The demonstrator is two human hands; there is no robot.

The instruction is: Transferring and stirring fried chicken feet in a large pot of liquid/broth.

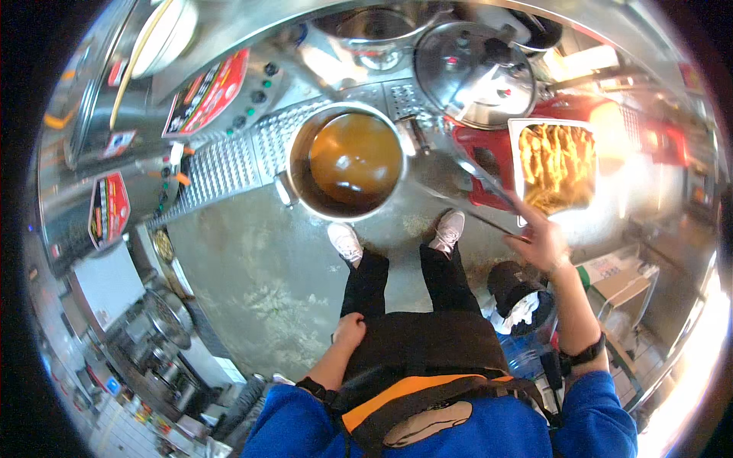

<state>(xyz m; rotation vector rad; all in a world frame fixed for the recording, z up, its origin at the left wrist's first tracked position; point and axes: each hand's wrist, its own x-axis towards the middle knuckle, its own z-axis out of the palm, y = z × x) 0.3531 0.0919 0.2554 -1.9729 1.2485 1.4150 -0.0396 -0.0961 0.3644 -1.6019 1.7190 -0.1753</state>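
Observation:
In the head view my right hand (pixel 541 237) grips the handle end of long metal tongs (pixel 481 214), whose arms are spread and reach left toward a tall steel pot (pixel 295 192). Brown liquid (pixel 355 157) partly fills that pot; the tongs' tips are blurred. Just beyond my right hand, a white-rimmed rectangular tray (pixel 513 166) holds long golden-brown food pieces (pixel 555 157), close to red plastic stools or crates (pixel 487 151). My left hand (pixel 350 330) rests at the edge of my dark apron, its fingers curled, with nothing visible in it.
Steel cookers with knobs (pixel 257 96) and a perforated metal ledge (pixel 223 154) stand ahead and left. A large pot lid (pixel 475 74) lies at the upper right. A bin with a black liner (pixel 515 286) and a cardboard box (pixel 621 277) are low on the right.

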